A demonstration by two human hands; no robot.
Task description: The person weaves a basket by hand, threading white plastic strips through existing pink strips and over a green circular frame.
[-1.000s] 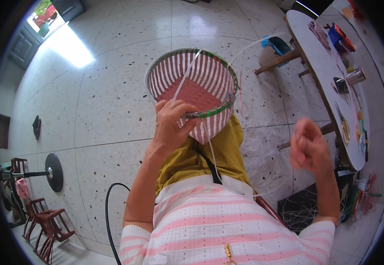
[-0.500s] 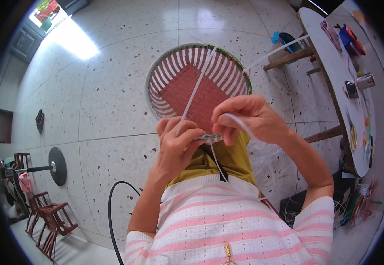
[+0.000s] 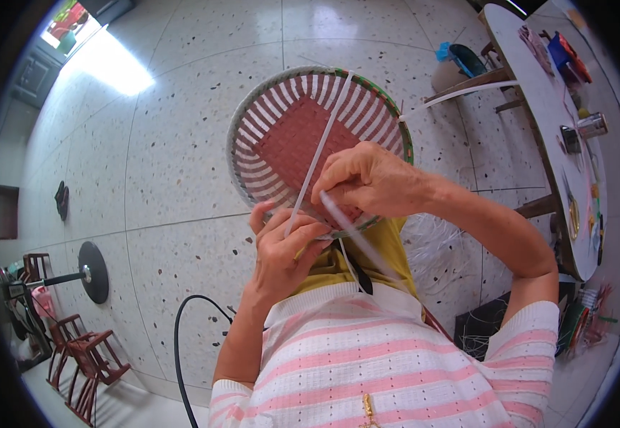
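Note:
A round woven basket (image 3: 288,139), with a red base and a side of white and red strips, is in front of me. My left hand (image 3: 281,246) is closed on its near rim, with the thumb along the edge. Over the basket's near inside, my right hand (image 3: 378,182) pinches a translucent white plastic strip (image 3: 356,232). That strip is blurred and trails down towards my waist. Another white strip (image 3: 322,141) slants across the opening from the far rim to my left fingers. Green and orange wrapping covers part of the right rim. My fingers hide part of the near rim.
At right stands a white-topped table (image 3: 517,78) with scissors (image 3: 573,217), a can (image 3: 592,125) and other items. Loose white strips (image 3: 435,260) lie on the floor near its leg. Small wooden chairs (image 3: 89,357) and a round black base (image 3: 94,272) are at left.
My right hand has moved left and inward over the basket, drawing the strip with it. The basket has shifted slightly left. My left hand stays at the near rim.

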